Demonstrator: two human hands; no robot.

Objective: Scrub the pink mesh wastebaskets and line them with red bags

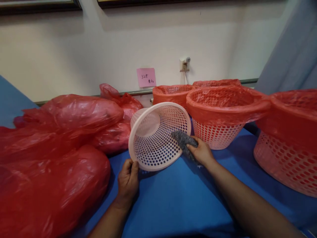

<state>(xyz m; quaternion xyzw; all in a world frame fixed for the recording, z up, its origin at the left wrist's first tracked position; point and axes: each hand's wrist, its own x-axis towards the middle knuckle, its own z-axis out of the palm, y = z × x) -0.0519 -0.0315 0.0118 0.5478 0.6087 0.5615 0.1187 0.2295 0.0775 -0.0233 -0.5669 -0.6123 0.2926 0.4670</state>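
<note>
A white perforated plastic basket (pixel 135 158) lies tilted on its side, its open mouth facing me. My left hand (pixel 128 178) grips the lower left of its rim, thumb on the outer face and fingers curled behind. In my right hand (pixel 201 152) is a grey cloth (pixel 184 140), pinched between thumb and fingers. The cloth's upper end reaches over the rim at the basket's right side, against or just in front of the holes. Part of the cloth hangs below the hand. Some of the right fingers are hidden by the cloth.
Several filled red plastic bags (pixel 81 112) are heaped on the left. On the right stand several baskets lined with red bags, the nearest lined basket (pixel 215 132) close to my right hand. A blue cloth (pixel 178 205) covers the table. A pink note (pixel 146 77) and a socket (pixel 184 65) are on the wall.
</note>
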